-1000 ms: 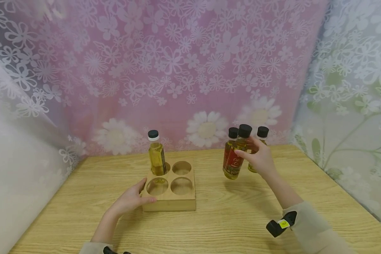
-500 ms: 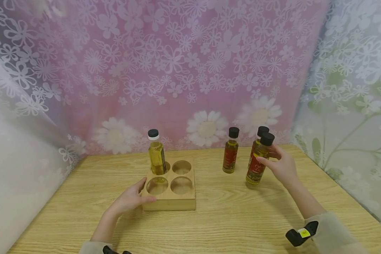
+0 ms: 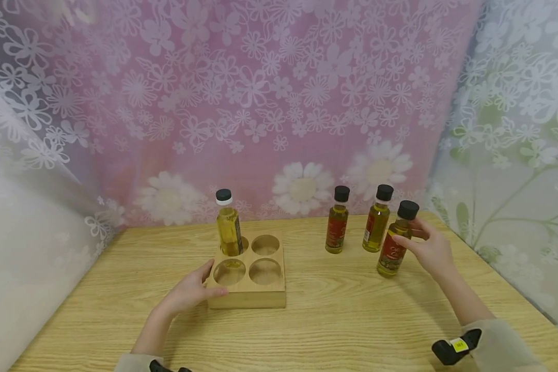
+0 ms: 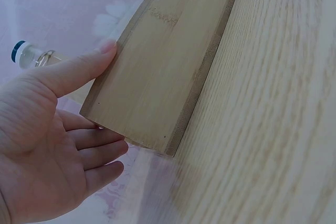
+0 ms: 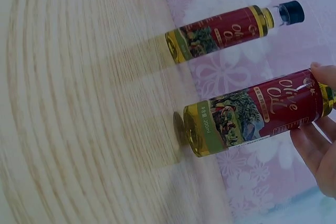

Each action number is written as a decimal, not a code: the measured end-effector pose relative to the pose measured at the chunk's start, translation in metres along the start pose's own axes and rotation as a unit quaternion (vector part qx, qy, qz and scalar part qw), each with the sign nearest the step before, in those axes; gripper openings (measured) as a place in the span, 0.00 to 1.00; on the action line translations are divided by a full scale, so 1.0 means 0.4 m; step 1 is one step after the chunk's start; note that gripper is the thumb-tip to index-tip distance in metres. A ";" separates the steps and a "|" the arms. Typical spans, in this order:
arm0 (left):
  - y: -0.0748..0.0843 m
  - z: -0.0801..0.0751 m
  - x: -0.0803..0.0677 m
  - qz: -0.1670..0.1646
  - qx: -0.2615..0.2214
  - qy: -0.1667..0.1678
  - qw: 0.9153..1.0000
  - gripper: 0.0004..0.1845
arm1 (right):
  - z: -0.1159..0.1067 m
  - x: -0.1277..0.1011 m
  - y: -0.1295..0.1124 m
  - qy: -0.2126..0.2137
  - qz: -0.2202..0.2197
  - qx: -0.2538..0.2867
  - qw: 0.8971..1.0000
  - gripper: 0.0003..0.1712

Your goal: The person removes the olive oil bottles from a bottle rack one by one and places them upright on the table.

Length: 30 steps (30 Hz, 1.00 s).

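Observation:
My right hand (image 3: 431,252) grips a red-labelled olive oil bottle (image 3: 393,254) near its neck, thumb on one side and fingers on the other. In the right wrist view this bottle (image 5: 257,111) leans slightly, its base just off or at the tabletop; I cannot tell which. My left hand (image 3: 189,290) holds the near left corner of a wooden bottle holder (image 3: 256,299), thumb at the front and fingers along the left side. The left wrist view shows the thumb against the wooden block (image 4: 157,66). One oil bottle (image 3: 229,232) stands in the holder's back left hole.
Two more olive oil bottles stand upright behind the held one: one with its red label showing (image 3: 337,227), the other turned partly away (image 3: 375,227). A pink flowered curtain (image 3: 260,129) closes off the table's back; a pale curtain (image 3: 516,181) hangs at the right.
My right hand has carried the olive oil bottle rightward and lower, from before the left standing bottle to right of both. The left hand and holder stay put.

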<state>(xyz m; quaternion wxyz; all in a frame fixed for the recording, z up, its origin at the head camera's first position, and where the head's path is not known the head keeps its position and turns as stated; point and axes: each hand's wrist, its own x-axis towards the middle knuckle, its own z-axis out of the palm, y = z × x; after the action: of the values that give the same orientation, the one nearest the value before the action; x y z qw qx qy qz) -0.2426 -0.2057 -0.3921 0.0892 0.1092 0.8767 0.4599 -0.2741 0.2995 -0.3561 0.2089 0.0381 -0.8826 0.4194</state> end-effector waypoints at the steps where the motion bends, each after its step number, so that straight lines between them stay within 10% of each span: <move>1: -0.001 0.000 0.000 0.000 0.001 0.000 1.000 0.54 | -0.002 0.000 0.004 -0.002 0.001 0.001 1.000 0.39; 30: 0.002 -0.001 0.002 -0.005 0.009 -0.002 1.000 0.55 | -0.017 0.008 0.046 -0.030 -0.028 -0.017 0.999 0.37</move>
<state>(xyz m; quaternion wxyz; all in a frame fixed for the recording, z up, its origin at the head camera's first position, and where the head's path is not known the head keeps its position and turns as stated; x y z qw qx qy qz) -0.2435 -0.2056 -0.3912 0.0926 0.1063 0.8813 0.4510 -0.2792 0.3167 -0.3644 0.1949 0.0720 -0.8938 0.3974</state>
